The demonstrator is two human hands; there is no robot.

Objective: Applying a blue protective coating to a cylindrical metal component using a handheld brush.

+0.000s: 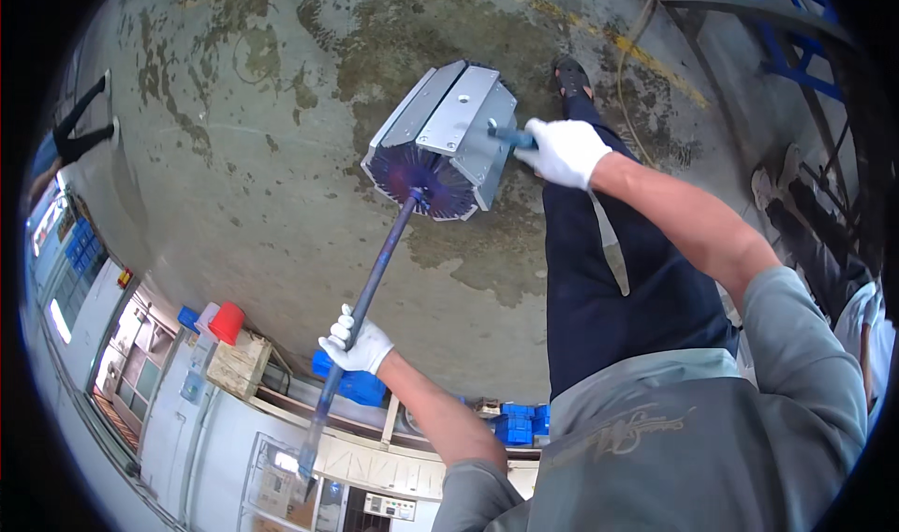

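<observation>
Snugly, left grip (358, 345) round pole (379, 265), right grip (567, 153) round blue handle (513, 138), broad floor (234, 223) beyond drum edges (446, 125)

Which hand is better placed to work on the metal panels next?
Probably the right hand: it holds a blue tool close to the metal panels. The left hand grips the pole, farther from them.

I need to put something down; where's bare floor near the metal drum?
The widest bare floor lies left of the metal drum, toward the other person's legs. A smaller patch lies between the shaft in the left hand and the dark trousers. Crowded: right of the drum, where the right hand holds a blue tool, and around the red container.
</observation>
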